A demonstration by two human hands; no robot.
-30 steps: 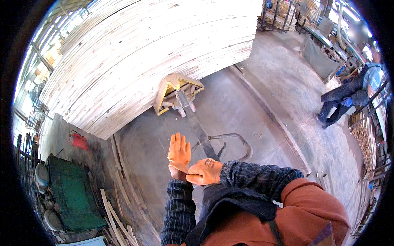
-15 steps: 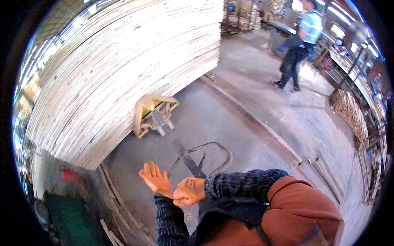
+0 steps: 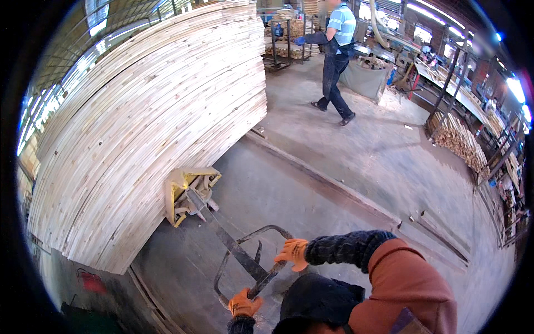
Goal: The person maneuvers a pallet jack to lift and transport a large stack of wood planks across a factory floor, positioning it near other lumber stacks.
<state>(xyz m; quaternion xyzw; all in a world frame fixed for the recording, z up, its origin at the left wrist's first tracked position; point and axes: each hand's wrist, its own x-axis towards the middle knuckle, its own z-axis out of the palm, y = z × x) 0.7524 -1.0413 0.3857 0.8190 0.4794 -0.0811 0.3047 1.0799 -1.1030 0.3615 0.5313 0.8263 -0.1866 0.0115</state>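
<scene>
Both of my hands wear orange work gloves. My left hand (image 3: 245,304) is closed round the near left end of the pallet jack handle (image 3: 268,278). Farther right on the same bar, my right hand (image 3: 292,255) has its fingers wrapped over it. From this looped metal handle a dark shaft slants away to the yellow body of the pallet jack (image 3: 174,195). That body stands against the base of a tall stack of pale wooden boards (image 3: 150,111). The jack's forks are hidden from sight.
A person (image 3: 336,55) in a striped shirt and dark apron is on the floor beyond the stack. A low rail (image 3: 328,181) crosses the floor on the right, with loose strips (image 3: 442,236) past it. Piled wood pieces (image 3: 459,139) and workbenches line the far right.
My hands were together, apart from the handle, the left one spread. Now both grip the handle. The person has shifted left in view as the view turned.
</scene>
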